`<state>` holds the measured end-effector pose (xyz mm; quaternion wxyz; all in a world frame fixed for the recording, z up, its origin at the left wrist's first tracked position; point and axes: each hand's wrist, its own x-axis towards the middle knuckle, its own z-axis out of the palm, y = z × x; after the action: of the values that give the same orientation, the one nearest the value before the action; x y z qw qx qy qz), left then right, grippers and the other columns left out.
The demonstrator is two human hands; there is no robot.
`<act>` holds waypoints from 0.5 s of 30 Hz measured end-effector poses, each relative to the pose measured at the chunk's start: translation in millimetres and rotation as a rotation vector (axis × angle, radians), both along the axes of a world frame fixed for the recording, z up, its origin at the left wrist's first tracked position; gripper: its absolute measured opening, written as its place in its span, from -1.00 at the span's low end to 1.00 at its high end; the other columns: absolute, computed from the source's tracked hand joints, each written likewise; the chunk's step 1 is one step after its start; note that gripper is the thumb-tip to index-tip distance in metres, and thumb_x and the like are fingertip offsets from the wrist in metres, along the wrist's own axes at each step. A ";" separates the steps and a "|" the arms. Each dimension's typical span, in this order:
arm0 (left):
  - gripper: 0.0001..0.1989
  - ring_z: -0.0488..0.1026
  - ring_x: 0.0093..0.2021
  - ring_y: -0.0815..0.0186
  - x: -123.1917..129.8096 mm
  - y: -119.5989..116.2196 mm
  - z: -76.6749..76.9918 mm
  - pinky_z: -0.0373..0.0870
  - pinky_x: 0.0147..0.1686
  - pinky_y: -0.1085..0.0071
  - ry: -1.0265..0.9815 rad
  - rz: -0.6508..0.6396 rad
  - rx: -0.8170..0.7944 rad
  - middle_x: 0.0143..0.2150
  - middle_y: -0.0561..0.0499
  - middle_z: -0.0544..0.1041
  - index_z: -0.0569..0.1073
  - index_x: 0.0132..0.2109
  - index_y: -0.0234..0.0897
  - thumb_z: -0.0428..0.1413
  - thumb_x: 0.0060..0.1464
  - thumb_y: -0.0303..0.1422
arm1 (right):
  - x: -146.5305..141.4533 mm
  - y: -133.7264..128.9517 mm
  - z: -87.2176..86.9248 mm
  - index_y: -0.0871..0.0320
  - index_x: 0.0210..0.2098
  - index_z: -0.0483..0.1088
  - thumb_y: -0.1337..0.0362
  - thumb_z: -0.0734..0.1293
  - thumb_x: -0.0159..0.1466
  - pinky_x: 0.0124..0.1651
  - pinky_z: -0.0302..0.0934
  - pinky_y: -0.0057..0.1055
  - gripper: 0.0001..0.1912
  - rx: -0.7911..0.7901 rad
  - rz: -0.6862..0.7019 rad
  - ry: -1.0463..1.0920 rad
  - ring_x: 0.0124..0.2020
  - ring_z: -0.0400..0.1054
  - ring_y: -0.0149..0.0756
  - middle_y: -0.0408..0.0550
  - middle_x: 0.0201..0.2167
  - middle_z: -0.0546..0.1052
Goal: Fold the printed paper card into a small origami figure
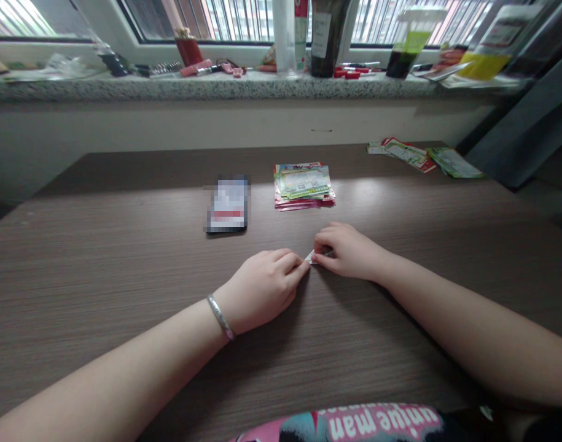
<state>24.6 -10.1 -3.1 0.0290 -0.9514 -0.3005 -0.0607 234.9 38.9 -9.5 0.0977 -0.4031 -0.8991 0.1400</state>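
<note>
Between my fingertips, low over the brown table, is a small whitish piece of folded paper (310,258); most of it is hidden by the fingers. My left hand (271,282), with a silver bangle on its wrist, is closed and its fingertips press on the paper's left end. My right hand (347,252) pinches the other end between thumb and fingers. Just beyond the hands lies a stack of colourful printed packets or cards (304,185), green and white on top with red ones below.
A phone (228,205) with a blurred screen lies left of the stack. More printed packets (409,155) are spread at the table's far right. Behind the table (101,258), a speckled stone windowsill (244,89) carries bottles, a cup of green liquid (407,46), pens and small items.
</note>
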 end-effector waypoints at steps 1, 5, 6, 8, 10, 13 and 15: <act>-0.69 0.44 -0.09 0.19 0.2 -0.2 0.8 0.48 -0.11 0.24 0.007 0.003 -0.004 -0.16 -0.13 0.49 0.42 0.03 -0.35 -0.05 0.17 -0.46 | -0.4 0.0 0.0 0.16 -0.42 0.41 0.22 0.31 0.22 -0.20 0.09 -0.39 -0.85 -0.003 -0.002 0.001 -0.32 0.29 -0.30 -0.07 -0.41 0.51; -0.70 0.44 -0.11 0.17 1.0 -0.7 2.7 0.48 -0.12 0.22 0.037 0.011 -0.023 -0.16 -0.14 0.49 0.42 0.02 -0.36 -0.05 0.17 -0.44 | -1.6 -0.5 0.4 0.16 -0.43 0.41 0.23 0.32 0.20 -0.19 0.09 -0.39 -0.86 -0.002 -0.013 0.000 -0.31 0.30 -0.29 -0.08 -0.41 0.51; -0.70 0.44 -0.11 0.17 1.2 -0.8 2.9 0.48 -0.13 0.22 0.042 0.012 -0.023 -0.16 -0.14 0.49 0.42 0.02 -0.36 -0.05 0.17 -0.44 | -1.8 -0.7 0.6 0.16 -0.42 0.41 0.23 0.32 0.20 -0.19 0.09 -0.38 -0.87 -0.001 -0.016 -0.002 -0.31 0.30 -0.29 -0.07 -0.41 0.51; -0.70 0.44 -0.12 0.16 1.7 -1.0 3.2 0.48 -0.14 0.22 0.052 0.014 -0.019 -0.15 -0.14 0.48 0.42 0.01 -0.37 -0.04 0.17 -0.44 | -2.1 -1.2 1.2 0.16 -0.42 0.41 0.23 0.32 0.20 -0.19 0.09 -0.38 -0.87 -0.001 -0.019 -0.005 -0.31 0.30 -0.29 -0.07 -0.41 0.51; -0.71 0.44 -0.14 0.16 2.2 -1.0 3.4 0.48 -0.16 0.22 0.059 0.018 -0.014 -0.16 -0.14 0.48 0.43 0.00 -0.37 -0.04 0.17 -0.44 | -2.5 -1.5 2.0 0.16 -0.42 0.41 0.24 0.31 0.20 -0.19 0.09 -0.38 -0.87 -0.002 -0.018 -0.009 -0.31 0.30 -0.29 -0.07 -0.41 0.51; -0.72 0.43 -0.17 0.17 3.1 -0.8 3.8 0.47 -0.21 0.24 0.066 0.024 0.000 -0.17 -0.13 0.48 0.43 -0.01 -0.36 -0.03 0.17 -0.43 | -3.0 -1.1 2.9 0.15 -0.42 0.42 0.23 0.31 0.20 -0.20 0.10 -0.38 -0.87 -0.006 -0.020 -0.023 -0.31 0.31 -0.28 -0.06 -0.40 0.51; -0.73 0.43 -0.19 0.19 3.8 -0.6 4.3 0.46 -0.24 0.26 0.076 0.023 0.015 -0.19 -0.12 0.47 0.43 -0.01 -0.35 -0.03 0.17 -0.44 | -3.3 -0.4 3.0 0.15 -0.42 0.42 0.22 0.32 0.20 -0.21 0.10 -0.39 -0.86 -0.009 -0.022 -0.031 -0.31 0.31 -0.28 -0.06 -0.41 0.51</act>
<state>28.3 -10.7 1.2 0.0480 -0.9492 -0.3099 -0.0263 231.6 38.5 -6.5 0.0836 -0.4154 -0.8954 0.1366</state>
